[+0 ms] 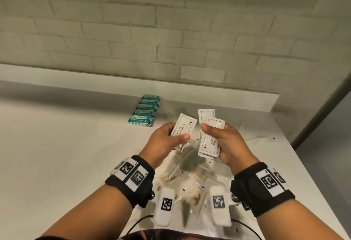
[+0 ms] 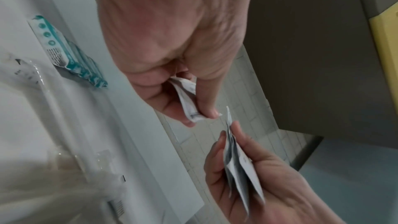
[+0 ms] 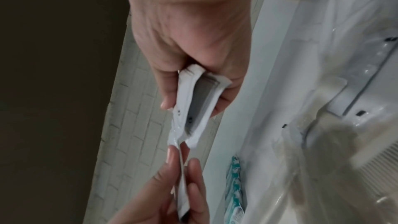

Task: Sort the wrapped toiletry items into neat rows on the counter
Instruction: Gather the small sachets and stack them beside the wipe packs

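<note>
Both hands are raised over the white counter (image 1: 57, 154). My left hand (image 1: 167, 139) pinches one white shampoo sachet (image 1: 183, 129) between thumb and fingers; the same sachet (image 2: 188, 101) shows edge-on in the left wrist view. My right hand (image 1: 224, 140) grips a small stack of white sachets (image 1: 209, 137), fanned at the top, with the thumb across them; the stack (image 3: 193, 105) shows in the right wrist view. The two hands are close together, sachets almost touching. A neat row of teal-and-white packets (image 1: 145, 113) lies on the counter behind the left hand.
A loose pile of clear-wrapped items (image 1: 190, 179), among them a comb and slim packets, lies on the counter under my wrists. A pale brick wall (image 1: 171, 30) with a low ledge backs the counter. The counter's right edge (image 1: 307, 173) runs close to my right arm.
</note>
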